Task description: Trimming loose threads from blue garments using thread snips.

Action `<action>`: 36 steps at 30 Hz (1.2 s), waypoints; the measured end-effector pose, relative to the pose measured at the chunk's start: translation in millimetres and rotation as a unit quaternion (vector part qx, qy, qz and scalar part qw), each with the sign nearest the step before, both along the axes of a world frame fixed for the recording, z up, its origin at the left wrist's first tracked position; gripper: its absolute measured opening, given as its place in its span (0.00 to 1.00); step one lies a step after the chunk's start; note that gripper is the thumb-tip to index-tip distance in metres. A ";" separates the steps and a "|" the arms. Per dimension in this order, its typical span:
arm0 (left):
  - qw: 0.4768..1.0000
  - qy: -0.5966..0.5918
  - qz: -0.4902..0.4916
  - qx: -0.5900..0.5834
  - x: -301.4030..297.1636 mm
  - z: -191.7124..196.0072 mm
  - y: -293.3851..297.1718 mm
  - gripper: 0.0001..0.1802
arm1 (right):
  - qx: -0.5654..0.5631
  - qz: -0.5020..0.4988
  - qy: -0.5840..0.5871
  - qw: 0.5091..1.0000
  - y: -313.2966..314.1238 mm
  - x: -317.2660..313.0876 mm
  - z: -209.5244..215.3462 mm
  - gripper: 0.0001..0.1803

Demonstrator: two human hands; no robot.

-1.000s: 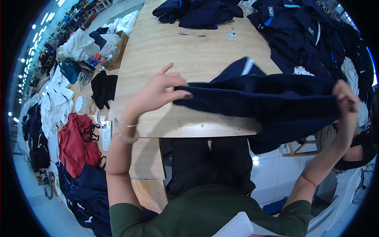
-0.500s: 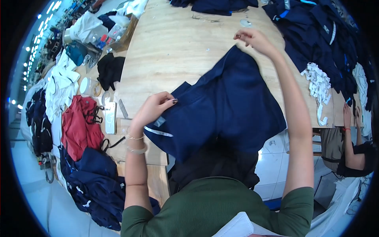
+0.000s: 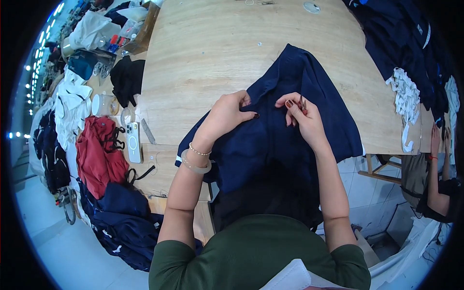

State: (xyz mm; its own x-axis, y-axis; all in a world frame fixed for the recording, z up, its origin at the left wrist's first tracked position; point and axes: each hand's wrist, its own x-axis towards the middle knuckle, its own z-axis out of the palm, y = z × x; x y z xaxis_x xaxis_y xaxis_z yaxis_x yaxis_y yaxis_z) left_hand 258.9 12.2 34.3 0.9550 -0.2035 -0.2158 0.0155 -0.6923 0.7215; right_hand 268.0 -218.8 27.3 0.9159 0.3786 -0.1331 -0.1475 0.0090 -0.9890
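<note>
A navy blue garment [image 3: 333,116] lies over the table's near edge and hangs down toward my lap, with a bit of white trim at its left side. My left hand [image 3: 228,113] is closed on a fold near its upper left edge, thumb on top and fingertips partly tucked under the cloth. Just to the right, my right hand [image 3: 305,116] hovers over the middle of the garment. Its curled fingers hold a small, slim metal tool [image 3: 303,104] that looks like thread snips, mostly hidden in the palm.
Left of the garment lie a phone [image 3: 134,142], a red garment [image 3: 101,154], a black cloth [image 3: 128,79] and a white roll [image 3: 101,104]. Navy garments [image 3: 401,38] and a bundle of white strips [image 3: 405,96] are at the right. Another person's hands [image 3: 436,140] show at far right.
My right hand has come down and left from beyond the garment's far tip to its middle. My left hand has moved right and up along the edge. The cloth lies flatter on the table.
</note>
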 end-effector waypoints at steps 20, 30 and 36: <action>0.770 0.143 0.172 -0.598 -21.6 56.3 -47.4 0.11 | -0.079 -0.142 -0.122 0.979 -13.6 0.7 34.2 0.07; 0.757 0.112 0.185 -0.617 -28.2 70.5 -65.6 0.14 | -0.215 -0.176 -0.356 0.892 -19.1 -27.5 79.5 0.15; 0.773 0.109 0.165 -0.602 -34.7 77.7 -66.5 0.13 | -0.205 -0.189 -0.385 0.880 -14.9 -29.2 75.7 0.14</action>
